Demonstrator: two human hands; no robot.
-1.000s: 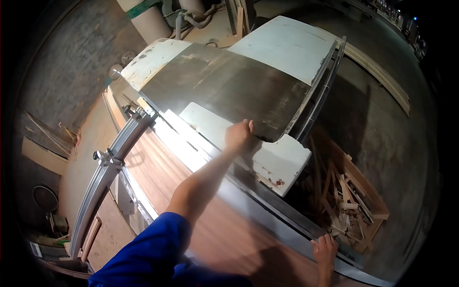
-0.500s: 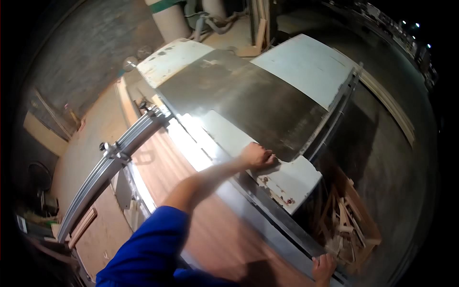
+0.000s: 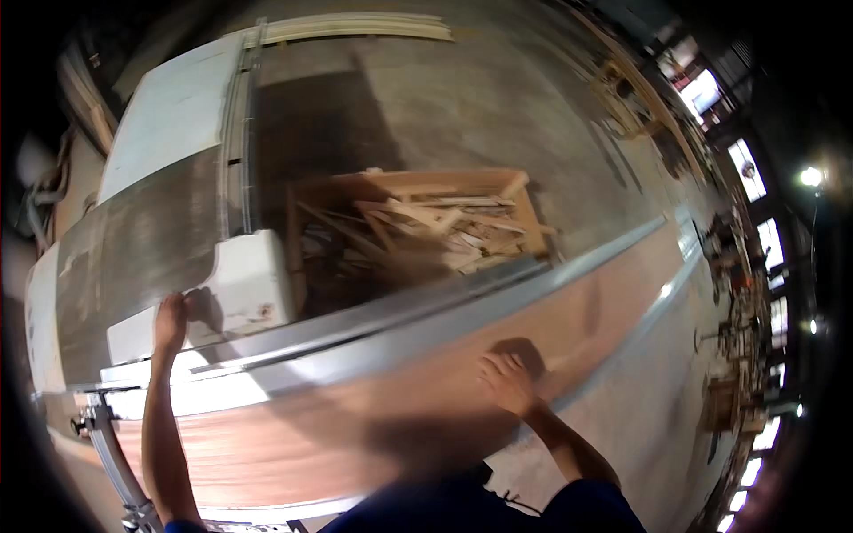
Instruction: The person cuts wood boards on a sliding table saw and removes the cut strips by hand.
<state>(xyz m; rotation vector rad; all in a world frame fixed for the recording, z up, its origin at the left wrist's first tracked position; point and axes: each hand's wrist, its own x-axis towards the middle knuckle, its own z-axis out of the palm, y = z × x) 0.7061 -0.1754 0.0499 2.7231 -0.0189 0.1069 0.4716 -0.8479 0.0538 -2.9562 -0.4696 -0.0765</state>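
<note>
My left hand (image 3: 171,325) is closed, its fingers curled at the edge of a white machine plate (image 3: 244,284) beside the dark saw table (image 3: 147,240). What it holds, if anything, is hidden. My right hand (image 3: 508,382) is open, fingers apart, over a long reddish wood panel (image 3: 373,417). A shadow falls beside that hand; whether it touches the panel I cannot tell. The panel lies along a silver metal rail (image 3: 338,333) that runs between it and the white plate.
Beyond the rail stands a wooden bin (image 3: 409,182) full of offcuts (image 3: 444,226). A metal fence arm (image 3: 120,462) crosses at the lower left. Long pale boards (image 3: 355,27) lie on the floor at the back. Benches and clutter (image 3: 737,311) line the far right.
My view has swung to the right, bringing the bin and the panel's far end into sight. My right hand has left the rail's near end and is now over the panel.
</note>
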